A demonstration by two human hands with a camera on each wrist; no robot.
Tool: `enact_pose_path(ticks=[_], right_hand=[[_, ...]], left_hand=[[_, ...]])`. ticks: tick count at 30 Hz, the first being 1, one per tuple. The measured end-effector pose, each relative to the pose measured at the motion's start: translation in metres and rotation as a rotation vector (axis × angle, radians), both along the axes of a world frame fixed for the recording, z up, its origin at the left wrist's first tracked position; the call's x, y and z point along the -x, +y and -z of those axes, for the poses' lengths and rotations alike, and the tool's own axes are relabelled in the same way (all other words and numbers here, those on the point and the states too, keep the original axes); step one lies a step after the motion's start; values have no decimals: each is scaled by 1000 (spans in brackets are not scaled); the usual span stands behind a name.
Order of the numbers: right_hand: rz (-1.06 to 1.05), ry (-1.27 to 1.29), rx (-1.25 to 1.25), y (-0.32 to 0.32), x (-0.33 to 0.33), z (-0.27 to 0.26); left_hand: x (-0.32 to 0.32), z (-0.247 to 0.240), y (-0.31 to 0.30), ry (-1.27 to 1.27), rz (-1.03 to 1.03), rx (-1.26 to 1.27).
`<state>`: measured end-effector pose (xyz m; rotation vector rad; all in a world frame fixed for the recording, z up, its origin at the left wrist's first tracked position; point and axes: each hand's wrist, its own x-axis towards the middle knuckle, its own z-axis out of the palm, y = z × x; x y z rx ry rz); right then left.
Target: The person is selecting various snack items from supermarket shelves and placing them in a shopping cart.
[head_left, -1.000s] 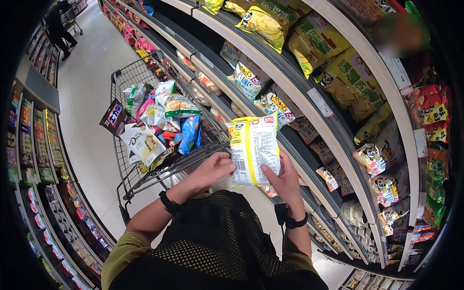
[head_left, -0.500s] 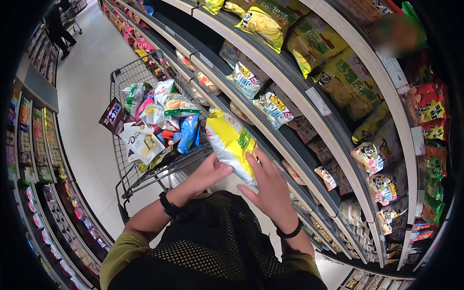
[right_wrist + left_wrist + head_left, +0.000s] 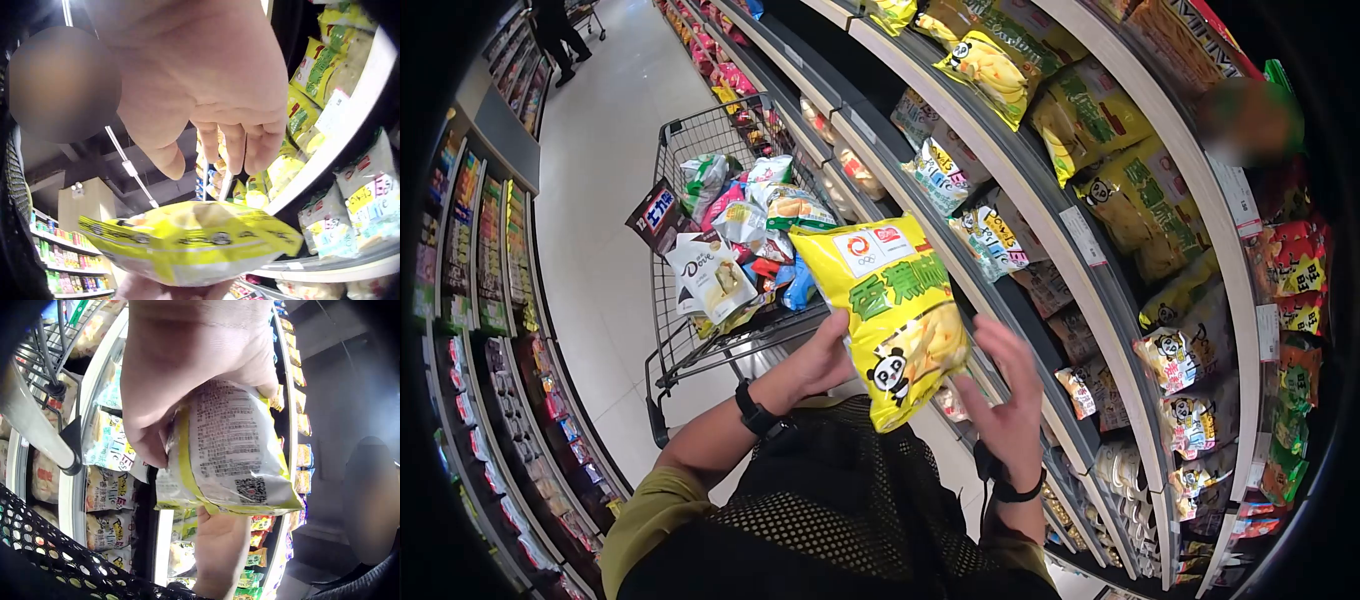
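A yellow snack bag [image 3: 890,315] with a panda picture faces up in the head view. My left hand [image 3: 825,358] grips it at its left side, partly hidden behind it. In the left wrist view, the white printed back of the bag [image 3: 228,447] shows below my left hand [image 3: 194,369], whose fingers curl round it. The right hand [image 3: 1007,400] is beside the bag's right edge, fingers spread and holding nothing. From the right wrist, a gap shows between the right hand [image 3: 206,94] and the bag [image 3: 194,240].
A wire shopping cart [image 3: 662,350] holding several snack packs, among them a white Dove bag [image 3: 712,280], stands at the left beyond the hands. Curved shelves [image 3: 1040,275] of snack bags run along the right side. Another person [image 3: 555,35] stands far up the aisle.
The bag has turned from its white back to its yellow front and now lies nearer the body. My right hand has come off it, and the view has shifted slightly.
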<state>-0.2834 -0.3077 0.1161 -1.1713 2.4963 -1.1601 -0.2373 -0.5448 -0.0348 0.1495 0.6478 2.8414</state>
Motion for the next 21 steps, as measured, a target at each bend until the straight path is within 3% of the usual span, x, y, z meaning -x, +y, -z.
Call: enact_pose_path(ticks=[2,3,4,6,10,12,17,21], right_hand=[[277,-60,86,-1,4,2],[269,-251,104,-1,6,1],[268,-251,101,1,8,9],[82,-761,431,6,12,36],[-94,-928,472,8,9,46],[-85,-953,479,6,9,45],[192,-855,386,0,12,48],[204,-733,417,-4,14,57]], left_hand=[[-3,3,-4,-1,115,-45],[-5,3,-6,11,145,-55],[-7,6,-7,12,143,-58],[-9,11,-6,74,237,-36],[-10,13,-6,51,309,37],[-6,9,-4,48,296,39],[11,-22,-2,-175,234,74],[14,-21,-7,-168,202,184]])
